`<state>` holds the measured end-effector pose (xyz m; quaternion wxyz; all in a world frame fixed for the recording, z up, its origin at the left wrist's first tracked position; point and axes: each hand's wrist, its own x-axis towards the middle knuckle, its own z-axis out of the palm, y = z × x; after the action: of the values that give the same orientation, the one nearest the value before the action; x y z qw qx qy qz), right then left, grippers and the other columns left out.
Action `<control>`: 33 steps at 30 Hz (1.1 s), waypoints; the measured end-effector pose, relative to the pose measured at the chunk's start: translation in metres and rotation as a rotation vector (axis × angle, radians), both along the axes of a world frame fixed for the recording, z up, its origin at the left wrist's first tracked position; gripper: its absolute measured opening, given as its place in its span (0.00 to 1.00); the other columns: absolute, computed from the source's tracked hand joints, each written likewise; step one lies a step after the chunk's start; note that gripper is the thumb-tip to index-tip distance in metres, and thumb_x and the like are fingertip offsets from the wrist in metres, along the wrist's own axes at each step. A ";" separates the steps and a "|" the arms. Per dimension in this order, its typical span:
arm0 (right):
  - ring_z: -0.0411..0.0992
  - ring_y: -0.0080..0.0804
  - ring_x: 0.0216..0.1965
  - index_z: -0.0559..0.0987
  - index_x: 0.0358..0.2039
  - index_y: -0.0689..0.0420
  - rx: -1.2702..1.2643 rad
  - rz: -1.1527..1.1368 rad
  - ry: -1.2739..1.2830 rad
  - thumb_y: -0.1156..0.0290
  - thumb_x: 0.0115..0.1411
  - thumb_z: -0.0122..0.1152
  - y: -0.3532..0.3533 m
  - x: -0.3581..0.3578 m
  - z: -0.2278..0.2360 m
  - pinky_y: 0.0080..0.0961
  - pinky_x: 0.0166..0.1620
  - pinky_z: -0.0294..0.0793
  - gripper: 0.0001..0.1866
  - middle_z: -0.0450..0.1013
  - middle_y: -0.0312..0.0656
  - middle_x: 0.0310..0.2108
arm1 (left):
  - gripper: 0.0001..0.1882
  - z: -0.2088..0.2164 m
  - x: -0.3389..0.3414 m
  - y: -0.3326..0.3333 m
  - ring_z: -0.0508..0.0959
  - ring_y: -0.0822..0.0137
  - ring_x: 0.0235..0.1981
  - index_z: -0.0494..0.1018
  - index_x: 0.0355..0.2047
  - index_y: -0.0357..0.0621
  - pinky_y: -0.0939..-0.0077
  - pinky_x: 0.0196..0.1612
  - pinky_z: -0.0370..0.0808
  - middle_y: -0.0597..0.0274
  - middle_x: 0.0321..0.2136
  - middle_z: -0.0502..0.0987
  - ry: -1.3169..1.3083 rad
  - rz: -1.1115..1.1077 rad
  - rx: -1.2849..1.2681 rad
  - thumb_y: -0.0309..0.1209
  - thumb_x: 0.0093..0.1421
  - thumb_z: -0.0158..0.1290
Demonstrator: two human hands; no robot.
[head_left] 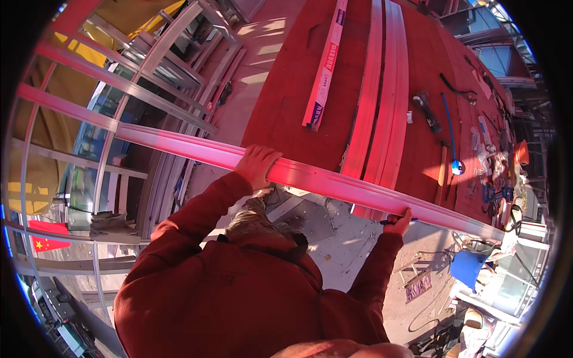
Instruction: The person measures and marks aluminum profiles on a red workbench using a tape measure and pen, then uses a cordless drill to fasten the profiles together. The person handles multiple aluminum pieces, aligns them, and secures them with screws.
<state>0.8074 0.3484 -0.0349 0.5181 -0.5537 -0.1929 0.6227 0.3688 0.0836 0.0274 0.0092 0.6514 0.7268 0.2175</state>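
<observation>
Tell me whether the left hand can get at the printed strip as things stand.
Probably yes, if it lets go: the left hand is wrapped over the bar, but only red tabletop shows between hand and printed strip.

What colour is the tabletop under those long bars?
The tabletop is deep red; the head view shows it best.

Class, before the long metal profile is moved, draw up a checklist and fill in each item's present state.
1. Left hand on the long metal profile: ok.
2. Right hand on it: ok.
3. Right hand otherwise free: not ok; a slim dark item appears there.
4. Table under the profile bare: not ok; other profiles cross beneath it.
5. Profile apart from left-side metal frames: cannot tell; they overlap in view.
</observation>
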 end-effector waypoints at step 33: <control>0.53 0.22 0.14 0.74 0.45 0.58 -0.734 0.510 0.578 0.64 0.67 0.52 -0.387 -0.376 0.100 0.22 0.23 0.62 0.12 0.78 0.44 0.40 | 0.22 0.110 -0.137 -0.149 0.78 0.56 0.47 0.70 0.52 0.36 0.60 0.52 0.74 0.52 0.44 0.78 -1.996 0.326 0.690 0.38 0.64 0.51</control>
<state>0.4313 -0.0381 0.0650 0.1545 -0.4400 0.0597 0.8826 0.2323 -0.0656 0.1374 0.3860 0.0410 0.3681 0.8449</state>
